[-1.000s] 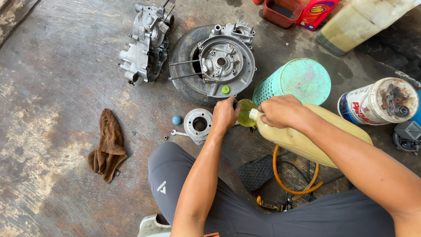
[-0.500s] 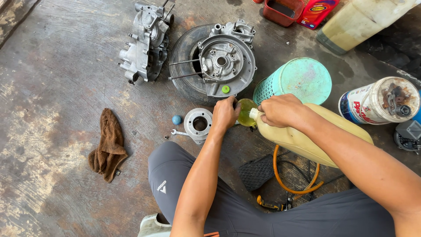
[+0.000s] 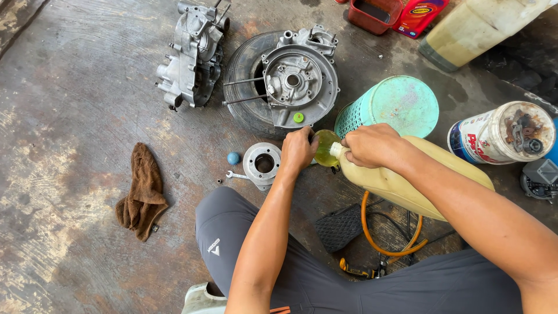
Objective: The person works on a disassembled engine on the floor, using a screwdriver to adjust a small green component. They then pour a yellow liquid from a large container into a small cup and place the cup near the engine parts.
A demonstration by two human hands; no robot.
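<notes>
My right hand (image 3: 372, 145) grips the neck of a big yellowish plastic jug (image 3: 418, 183), tipped with its spout to the left. The spout meets a small clear bottle of yellow-green liquid (image 3: 324, 146), which my left hand (image 3: 297, 150) holds upright on the floor. Just left of that hand lie a round metal engine part (image 3: 263, 164), a small blue cap (image 3: 233, 157) and a small wrench (image 3: 236, 175).
An engine casing on a tyre (image 3: 293, 81) and a second casing half (image 3: 195, 55) lie ahead. A turquoise upturned basket (image 3: 398, 104), a can of metal parts (image 3: 503, 134), a brown rag (image 3: 141, 192), an orange hose (image 3: 386, 232) and red containers (image 3: 375, 11) surround me.
</notes>
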